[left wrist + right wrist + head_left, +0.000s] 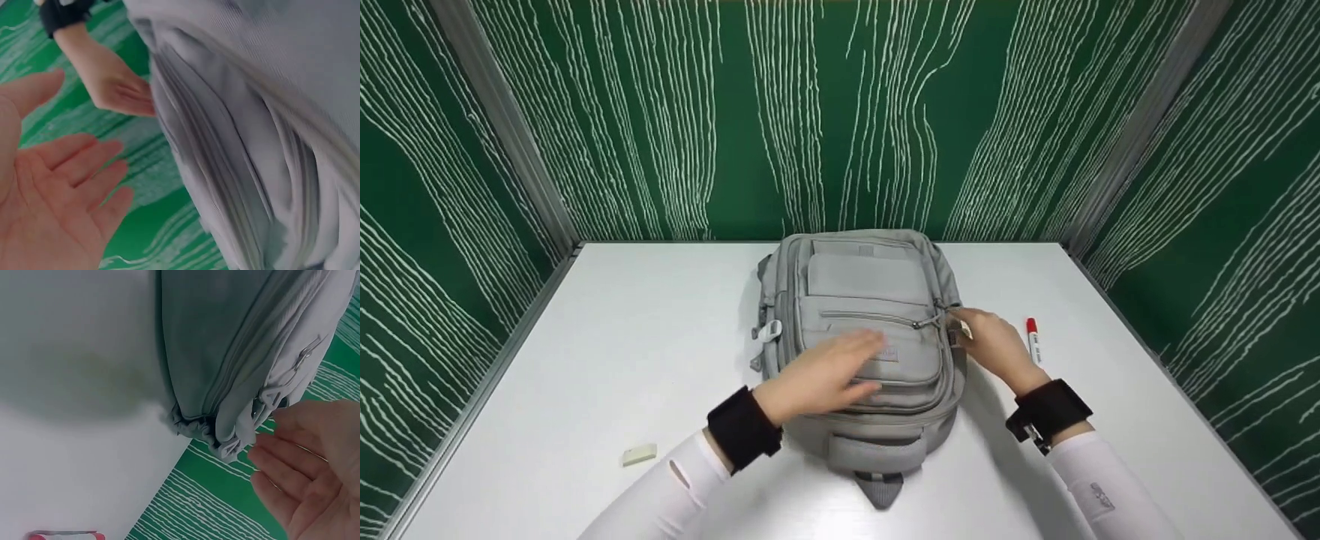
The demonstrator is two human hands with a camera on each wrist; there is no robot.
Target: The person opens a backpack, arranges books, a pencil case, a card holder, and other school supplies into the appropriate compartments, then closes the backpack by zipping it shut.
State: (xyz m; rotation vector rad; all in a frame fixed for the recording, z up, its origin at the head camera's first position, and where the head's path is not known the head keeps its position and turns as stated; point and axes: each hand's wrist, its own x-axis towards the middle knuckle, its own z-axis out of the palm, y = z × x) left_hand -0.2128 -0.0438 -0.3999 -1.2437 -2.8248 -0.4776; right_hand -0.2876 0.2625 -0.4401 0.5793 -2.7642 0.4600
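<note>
A grey backpack [870,277] lies on the white table with its front pockets up. My left hand [829,373] is over the lower front pocket, fingers extended and spread; in the left wrist view its palm [56,197] faces the camera, holding nothing. My right hand [994,341] is at the backpack's right side, beside the zipper pulls [928,321]. In the right wrist view, its thumb tip comes close to a light grey zipper pull [273,396], and its other fingers bend loosely. Whether it pinches the pull is hidden.
A marker [1033,341] with a red cap lies right of my right hand. A small pale block [639,454], perhaps an eraser, sits at the table's front left. Green walls [735,112] with white wavy lines enclose the white table [660,315] on three sides.
</note>
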